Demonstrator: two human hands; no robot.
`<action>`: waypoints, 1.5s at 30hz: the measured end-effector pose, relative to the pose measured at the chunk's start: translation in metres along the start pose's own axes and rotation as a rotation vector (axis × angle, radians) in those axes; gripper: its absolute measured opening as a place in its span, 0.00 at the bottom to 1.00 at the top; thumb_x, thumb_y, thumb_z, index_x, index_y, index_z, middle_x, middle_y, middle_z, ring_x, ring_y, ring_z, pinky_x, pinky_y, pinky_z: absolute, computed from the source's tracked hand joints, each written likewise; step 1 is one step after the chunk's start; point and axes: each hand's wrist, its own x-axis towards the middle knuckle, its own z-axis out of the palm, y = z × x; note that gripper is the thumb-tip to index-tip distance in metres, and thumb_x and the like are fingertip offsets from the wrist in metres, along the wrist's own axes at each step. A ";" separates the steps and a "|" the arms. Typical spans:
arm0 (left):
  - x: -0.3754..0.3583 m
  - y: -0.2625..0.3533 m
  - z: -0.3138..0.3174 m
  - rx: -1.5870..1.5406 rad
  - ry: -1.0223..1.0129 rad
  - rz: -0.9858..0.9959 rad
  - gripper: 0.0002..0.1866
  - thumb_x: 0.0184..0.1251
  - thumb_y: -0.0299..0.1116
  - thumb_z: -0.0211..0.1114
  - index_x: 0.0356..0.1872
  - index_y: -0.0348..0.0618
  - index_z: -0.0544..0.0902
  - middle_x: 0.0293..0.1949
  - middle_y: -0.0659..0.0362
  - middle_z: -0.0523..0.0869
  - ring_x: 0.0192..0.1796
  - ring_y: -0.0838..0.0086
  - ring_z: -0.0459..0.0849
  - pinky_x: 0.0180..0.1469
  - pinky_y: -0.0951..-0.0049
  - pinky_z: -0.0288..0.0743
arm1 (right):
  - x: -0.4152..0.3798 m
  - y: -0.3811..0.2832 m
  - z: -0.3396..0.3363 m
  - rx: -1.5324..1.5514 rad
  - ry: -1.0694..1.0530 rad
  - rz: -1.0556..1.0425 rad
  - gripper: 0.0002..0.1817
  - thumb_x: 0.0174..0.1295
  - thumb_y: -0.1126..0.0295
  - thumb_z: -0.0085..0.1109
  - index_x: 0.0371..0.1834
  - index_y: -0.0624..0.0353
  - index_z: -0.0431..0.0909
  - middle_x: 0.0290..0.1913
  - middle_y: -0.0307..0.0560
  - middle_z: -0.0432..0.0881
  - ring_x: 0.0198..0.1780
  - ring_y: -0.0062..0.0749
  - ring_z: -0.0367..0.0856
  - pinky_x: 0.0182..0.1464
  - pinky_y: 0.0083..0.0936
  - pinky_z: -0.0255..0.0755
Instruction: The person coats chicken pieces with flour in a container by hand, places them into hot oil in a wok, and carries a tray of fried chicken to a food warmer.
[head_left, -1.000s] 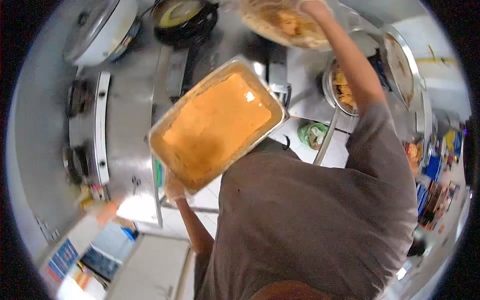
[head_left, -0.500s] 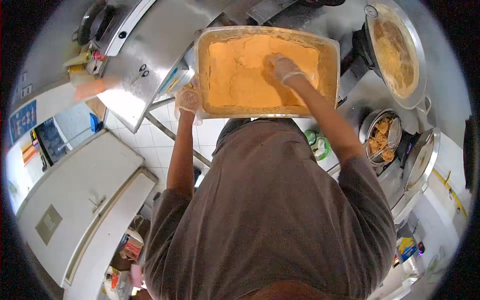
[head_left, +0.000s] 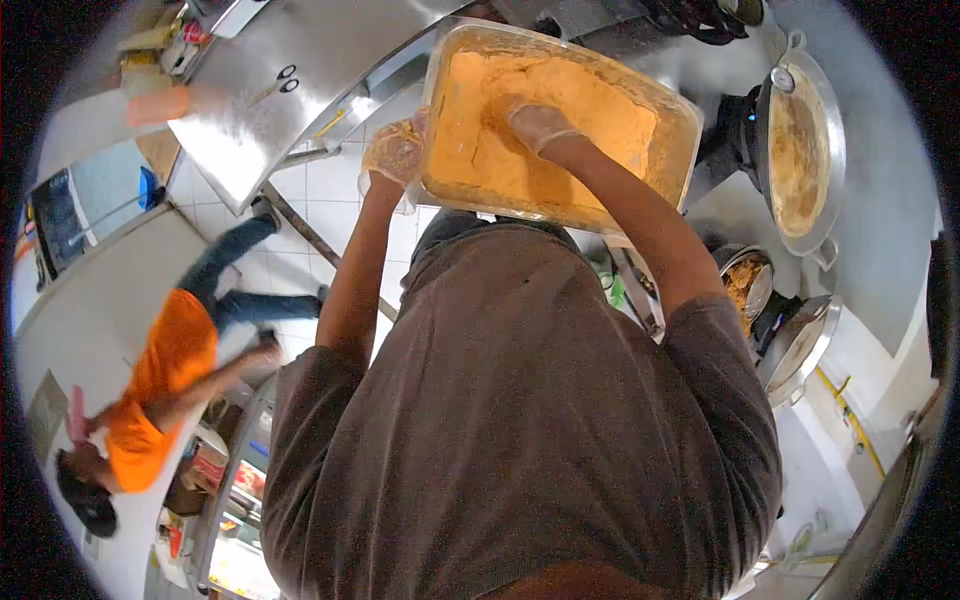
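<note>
A clear plastic tub (head_left: 683, 170) of orange breading flour (head_left: 600, 110) is in front of my body, its right side tilted lower in view. My left hand (head_left: 393, 155), in a clear plastic glove crusted with flour, is closed at the tub's left edge. Inside the tub, my right hand (head_left: 540, 127), also in a clear glove, pushes into the flour left of the middle. Its fingertips are sunk in the flour, so their pose is hidden.
To the right stand a wide pan of frothy oil (head_left: 800, 150), a bowl of fried pieces (head_left: 742, 282) and another pan (head_left: 800, 350). Scissors (head_left: 278, 85) lie on the steel table (head_left: 330, 50) at upper left. A person in an orange shirt (head_left: 170, 370) walks at left.
A person in orange has come into view at left. The tub appears turned and shifted slightly right and up. My right hand has moved left, deeper into the flour.
</note>
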 end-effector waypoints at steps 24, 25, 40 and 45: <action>-0.001 0.001 0.025 -0.196 0.353 0.016 0.17 0.66 0.46 0.54 0.28 0.45 0.83 0.27 0.53 0.84 0.30 0.56 0.83 0.31 0.58 0.77 | 0.041 0.028 0.028 0.078 0.384 0.286 0.14 0.56 0.64 0.58 0.42 0.60 0.81 0.38 0.58 0.84 0.44 0.48 0.83 0.47 0.38 0.76; -0.001 0.003 0.017 -0.195 0.229 -0.022 0.15 0.67 0.46 0.54 0.35 0.46 0.82 0.31 0.53 0.84 0.35 0.55 0.83 0.36 0.57 0.76 | 0.056 0.040 0.035 -0.038 0.407 0.144 0.14 0.56 0.64 0.58 0.41 0.61 0.81 0.37 0.59 0.84 0.43 0.48 0.83 0.46 0.39 0.77; -0.007 -0.003 0.031 -0.167 0.252 0.047 0.16 0.68 0.46 0.53 0.40 0.48 0.83 0.33 0.56 0.85 0.39 0.59 0.83 0.42 0.60 0.77 | 0.119 0.022 0.015 -0.286 -0.080 -0.108 0.11 0.57 0.69 0.56 0.35 0.66 0.82 0.38 0.60 0.84 0.40 0.47 0.85 0.41 0.40 0.79; -0.004 0.002 0.024 -0.219 0.222 -0.035 0.18 0.71 0.46 0.49 0.37 0.47 0.83 0.31 0.54 0.85 0.37 0.58 0.84 0.39 0.59 0.77 | 0.073 0.009 -0.033 -0.201 0.224 -0.001 0.13 0.61 0.71 0.51 0.48 0.60 0.77 0.44 0.57 0.83 0.41 0.48 0.85 0.42 0.39 0.80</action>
